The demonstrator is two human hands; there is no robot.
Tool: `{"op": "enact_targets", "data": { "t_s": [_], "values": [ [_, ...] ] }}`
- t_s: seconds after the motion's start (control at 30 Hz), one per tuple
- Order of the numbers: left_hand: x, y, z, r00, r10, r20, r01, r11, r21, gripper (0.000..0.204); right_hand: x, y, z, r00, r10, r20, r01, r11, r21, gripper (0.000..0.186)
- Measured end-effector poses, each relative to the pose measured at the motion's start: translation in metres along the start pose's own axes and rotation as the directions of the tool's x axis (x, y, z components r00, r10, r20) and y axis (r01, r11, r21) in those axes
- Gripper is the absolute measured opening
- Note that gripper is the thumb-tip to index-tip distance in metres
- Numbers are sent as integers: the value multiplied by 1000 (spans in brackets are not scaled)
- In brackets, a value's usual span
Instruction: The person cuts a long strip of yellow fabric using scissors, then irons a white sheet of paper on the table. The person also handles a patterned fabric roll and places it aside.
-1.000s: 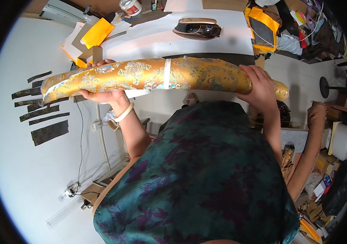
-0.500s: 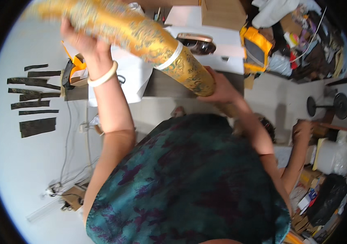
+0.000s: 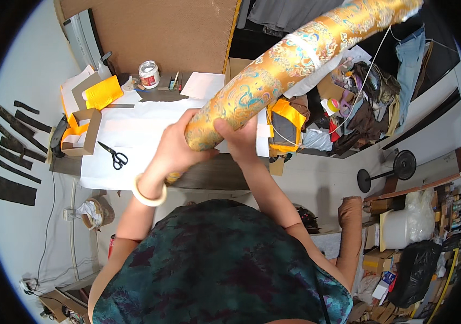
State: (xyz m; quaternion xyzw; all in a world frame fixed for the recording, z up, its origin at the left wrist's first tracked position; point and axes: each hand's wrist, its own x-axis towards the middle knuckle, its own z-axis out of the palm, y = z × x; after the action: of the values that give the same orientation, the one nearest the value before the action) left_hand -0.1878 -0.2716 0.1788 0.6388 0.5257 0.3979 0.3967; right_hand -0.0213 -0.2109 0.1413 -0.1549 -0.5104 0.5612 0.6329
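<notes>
A long roll of gold brocade fabric (image 3: 265, 78), patterned in blue, red and white, slants from the middle of the view up to the far right. A white band (image 3: 305, 49) is wrapped around it. My left hand (image 3: 179, 143) grips its near end from the left, and a bit of gold shows below the palm. My right hand (image 3: 239, 137) is closed on the same end from the right, thumb on top. Under the roll, white paper (image 3: 152, 121) covers much of the dark table (image 3: 225, 174). Black scissors (image 3: 114, 156) lie on the paper, left of my hands.
An open cardboard box (image 3: 89, 132) with orange ribbon and a folded yellow cloth (image 3: 104, 93) are at the table's left. Behind stands a white jar (image 3: 149, 75). To the right are a yellow-and-black bag (image 3: 284, 127), piled clothes (image 3: 373, 100) and a black fan (image 3: 404, 164).
The roll has swung from slanting up-left to slanting up-right. My left hand has come down to the near end, beside my right hand. The scissors and jar show more fully now.
</notes>
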Motion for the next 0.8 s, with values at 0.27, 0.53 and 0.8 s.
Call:
{"op": "enact_targets", "data": {
  "t_s": [0.27, 0.53, 0.8],
  "values": [
    [13, 3, -51, 932, 62, 356, -72, 997, 15, 74, 43, -65, -58, 995, 61, 81, -72, 987, 144, 87],
    [1, 3, -45, 830, 545, -117, -221, 514, 829, 74, 15, -31, -62, 998, -6, -55, 21, 961, 274, 100],
    [6, -3, -51, 723, 684, -99, -280, 421, 863, 78, 3, -44, -63, 998, -47, 33, 38, 973, 229, 102]
  ]
}}
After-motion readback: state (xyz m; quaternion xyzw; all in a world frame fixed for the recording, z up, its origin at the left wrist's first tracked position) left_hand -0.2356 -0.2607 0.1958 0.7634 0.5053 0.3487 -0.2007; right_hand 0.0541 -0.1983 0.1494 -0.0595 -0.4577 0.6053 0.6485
